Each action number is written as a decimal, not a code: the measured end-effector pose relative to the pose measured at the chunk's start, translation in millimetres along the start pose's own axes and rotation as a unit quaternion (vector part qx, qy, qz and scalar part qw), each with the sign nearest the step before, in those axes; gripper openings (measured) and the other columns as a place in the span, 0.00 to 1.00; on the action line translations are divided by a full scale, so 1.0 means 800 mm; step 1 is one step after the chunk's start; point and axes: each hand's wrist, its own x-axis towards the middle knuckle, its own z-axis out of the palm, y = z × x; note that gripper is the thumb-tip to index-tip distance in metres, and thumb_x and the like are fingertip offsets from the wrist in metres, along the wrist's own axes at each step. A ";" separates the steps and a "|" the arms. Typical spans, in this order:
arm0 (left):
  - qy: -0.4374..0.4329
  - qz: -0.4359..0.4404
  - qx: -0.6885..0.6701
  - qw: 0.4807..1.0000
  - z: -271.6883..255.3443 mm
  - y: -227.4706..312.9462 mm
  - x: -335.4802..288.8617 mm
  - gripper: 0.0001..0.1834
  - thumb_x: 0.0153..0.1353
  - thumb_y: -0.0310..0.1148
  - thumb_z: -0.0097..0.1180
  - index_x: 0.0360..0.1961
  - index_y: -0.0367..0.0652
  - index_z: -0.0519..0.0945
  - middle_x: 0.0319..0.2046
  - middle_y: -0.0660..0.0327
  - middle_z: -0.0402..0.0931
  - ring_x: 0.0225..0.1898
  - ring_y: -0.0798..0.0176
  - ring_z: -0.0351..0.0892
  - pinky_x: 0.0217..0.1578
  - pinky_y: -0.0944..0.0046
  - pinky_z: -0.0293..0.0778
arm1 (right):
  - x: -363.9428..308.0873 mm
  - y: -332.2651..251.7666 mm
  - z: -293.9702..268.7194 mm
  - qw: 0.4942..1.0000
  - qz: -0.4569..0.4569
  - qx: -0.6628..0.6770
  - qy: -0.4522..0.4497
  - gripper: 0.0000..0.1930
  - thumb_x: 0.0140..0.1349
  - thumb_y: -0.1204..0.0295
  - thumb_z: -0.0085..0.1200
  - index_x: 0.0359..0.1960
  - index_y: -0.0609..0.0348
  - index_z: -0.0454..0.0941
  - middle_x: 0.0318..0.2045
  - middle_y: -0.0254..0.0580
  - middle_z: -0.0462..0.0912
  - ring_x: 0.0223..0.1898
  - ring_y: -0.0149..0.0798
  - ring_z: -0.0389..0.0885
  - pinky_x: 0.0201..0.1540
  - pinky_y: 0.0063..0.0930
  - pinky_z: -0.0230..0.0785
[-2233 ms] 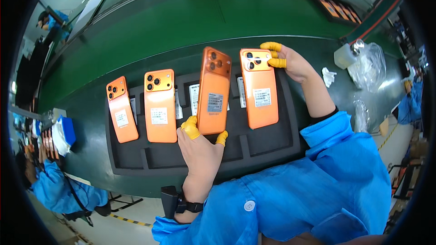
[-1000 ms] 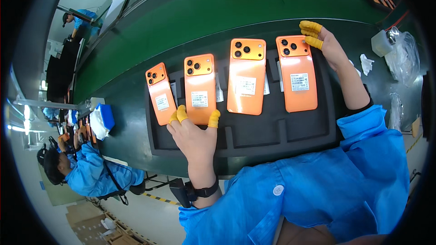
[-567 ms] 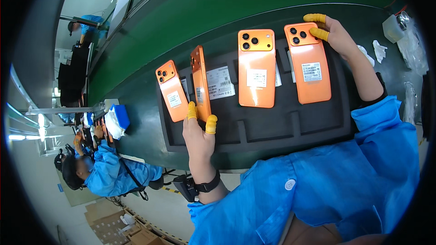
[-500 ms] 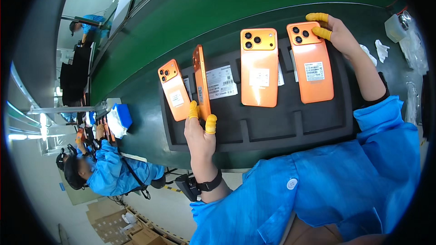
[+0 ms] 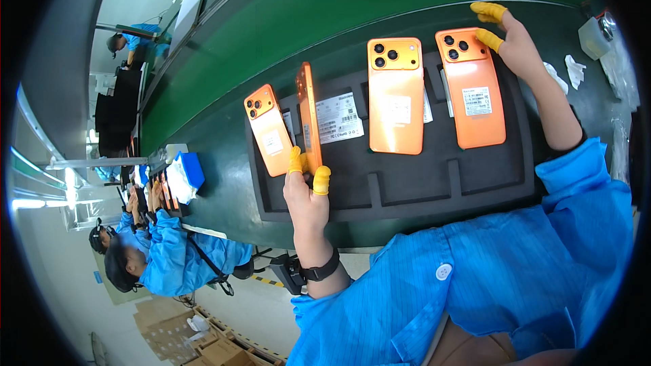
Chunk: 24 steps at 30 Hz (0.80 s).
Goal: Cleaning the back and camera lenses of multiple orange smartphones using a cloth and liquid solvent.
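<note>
Several orange smartphones rest in a black foam tray [image 5: 434, 209], backs up. My left hand [image 5: 308, 213], with yellow finger cots on thumb and a finger, grips the lower end of a phone tilted on its edge [image 5: 308, 115]. Left of it leans another phone [image 5: 268, 129], its lower end by my left fingers. A third phone [image 5: 395, 98] stands right of centre, untouched. At the far right, my right hand [image 5: 525, 47] is spread, its yellow-covered thumb by the top corner of the rightmost phone [image 5: 473, 81]; contact is unclear. White printed labels [image 5: 339, 116] show beneath the phones.
The tray lies on a dark green workbench [image 5: 227, 196]. Crumpled white tissue [image 5: 575, 71] and a clear container [image 5: 595, 37] lie at right. A blue bin [image 5: 192, 171] stands at left, near co-workers in blue coats [image 5: 180, 257]. Cardboard boxes [image 5: 224, 351] sit on the floor.
My right hand has shifted up and away from the rightmost phone's corner, thumb and finger still apart. My left hand keeps hold of the tilted phone. The whole view has shifted slightly.
</note>
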 end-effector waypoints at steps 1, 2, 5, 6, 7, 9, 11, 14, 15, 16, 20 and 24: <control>0.001 0.003 -0.004 1.000 0.004 0.000 0.003 0.25 0.50 0.45 0.54 0.36 0.29 0.69 0.26 0.49 0.70 0.27 0.51 0.69 0.29 0.60 0.66 | -0.001 -0.011 -0.006 1.000 -0.002 -0.003 0.003 0.17 0.54 0.75 0.49 0.48 0.60 0.67 0.41 0.40 0.73 0.43 0.30 0.70 0.47 0.21 0.62; 0.007 -0.004 0.004 1.000 0.005 -0.005 0.000 0.25 0.50 0.44 0.55 0.36 0.29 0.69 0.26 0.49 0.70 0.27 0.51 0.69 0.28 0.60 0.66 | -0.003 -0.035 -0.006 0.989 0.008 0.143 -0.025 0.17 0.54 0.75 0.49 0.48 0.59 0.67 0.40 0.39 0.73 0.43 0.31 0.70 0.47 0.22 0.62; 0.027 -0.022 -0.005 0.999 -0.003 -0.006 -0.009 0.24 0.49 0.43 0.56 0.36 0.30 0.69 0.26 0.50 0.70 0.27 0.53 0.69 0.28 0.61 0.66 | -0.031 -0.142 0.007 0.886 0.034 0.425 -0.182 0.19 0.54 0.75 0.49 0.49 0.58 0.66 0.40 0.38 0.72 0.41 0.31 0.70 0.44 0.24 0.64; 0.046 -0.037 -0.019 0.998 -0.009 -0.004 -0.012 0.24 0.50 0.42 0.56 0.37 0.29 0.70 0.26 0.50 0.70 0.27 0.54 0.69 0.28 0.62 0.66 | -0.051 -0.179 0.024 0.846 0.069 0.460 -0.261 0.21 0.54 0.70 0.51 0.51 0.58 0.63 0.42 0.38 0.71 0.41 0.31 0.71 0.42 0.23 0.64; 0.021 -0.013 -0.039 0.999 0.014 -0.002 0.003 0.24 0.50 0.42 0.56 0.37 0.29 0.70 0.26 0.50 0.70 0.27 0.54 0.69 0.28 0.62 0.66 | -0.068 -0.187 0.039 0.878 0.052 0.358 -0.314 0.26 0.53 0.64 0.52 0.51 0.61 0.61 0.41 0.44 0.71 0.41 0.34 0.71 0.42 0.26 0.64; 0.055 -0.018 -0.073 0.996 0.013 -0.002 -0.003 0.24 0.49 0.41 0.56 0.39 0.29 0.69 0.28 0.49 0.70 0.28 0.55 0.69 0.29 0.63 0.65 | -0.088 -0.198 0.118 0.886 0.082 0.300 -0.342 0.33 0.51 0.55 0.52 0.48 0.74 0.60 0.40 0.55 0.71 0.41 0.41 0.72 0.42 0.27 0.64; 0.044 -0.029 0.007 0.999 0.018 -0.007 -0.002 0.30 0.46 0.42 0.59 0.43 0.28 0.67 0.37 0.45 0.68 0.38 0.48 0.67 0.40 0.57 0.64 | -0.067 -0.218 0.148 0.808 0.252 0.378 -0.374 0.30 0.54 0.61 0.50 0.51 0.73 0.58 0.48 0.53 0.67 0.49 0.41 0.66 0.51 0.28 0.57; 0.063 0.028 0.112 0.991 0.026 0.012 -0.003 0.42 0.40 0.50 0.61 0.47 0.26 0.62 0.42 0.42 0.64 0.46 0.42 0.61 0.46 0.52 0.59 | -0.061 -0.213 0.184 0.793 0.334 0.403 -0.312 0.18 0.56 0.69 0.48 0.43 0.72 0.65 0.41 0.51 0.72 0.47 0.38 0.69 0.48 0.28 0.61; 0.064 0.027 0.111 0.991 0.024 0.012 -0.002 0.42 0.40 0.50 0.61 0.47 0.26 0.62 0.42 0.42 0.64 0.46 0.42 0.61 0.46 0.52 0.59 | -0.060 -0.213 0.191 0.799 0.347 0.384 -0.306 0.16 0.56 0.72 0.47 0.42 0.71 0.66 0.41 0.51 0.72 0.47 0.37 0.69 0.47 0.27 0.62; 0.080 0.098 0.158 0.979 0.022 0.012 -0.001 0.40 0.42 0.52 0.58 0.45 0.26 0.64 0.41 0.43 0.64 0.44 0.43 0.62 0.45 0.53 0.60 | -0.059 -0.213 0.191 0.800 0.346 0.383 -0.307 0.16 0.56 0.72 0.47 0.42 0.71 0.66 0.41 0.51 0.72 0.47 0.37 0.69 0.47 0.27 0.62; 0.126 0.097 0.073 0.984 -0.007 -0.003 0.012 0.36 0.49 0.51 0.52 0.47 0.27 0.63 0.38 0.44 0.64 0.41 0.45 0.62 0.42 0.53 0.59 | -0.066 -0.201 0.205 0.782 0.353 0.444 -0.257 0.14 0.55 0.78 0.42 0.43 0.71 0.65 0.40 0.50 0.72 0.43 0.37 0.71 0.43 0.27 0.65; 0.030 -0.114 0.192 0.974 -0.039 -0.050 0.076 0.30 0.51 0.44 0.52 0.43 0.24 0.66 0.37 0.40 0.65 0.43 0.43 0.61 0.43 0.52 0.59 | -0.069 -0.221 0.183 0.678 0.364 0.589 -0.247 0.15 0.58 0.79 0.37 0.47 0.68 0.62 0.43 0.47 0.70 0.46 0.39 0.70 0.48 0.30 0.63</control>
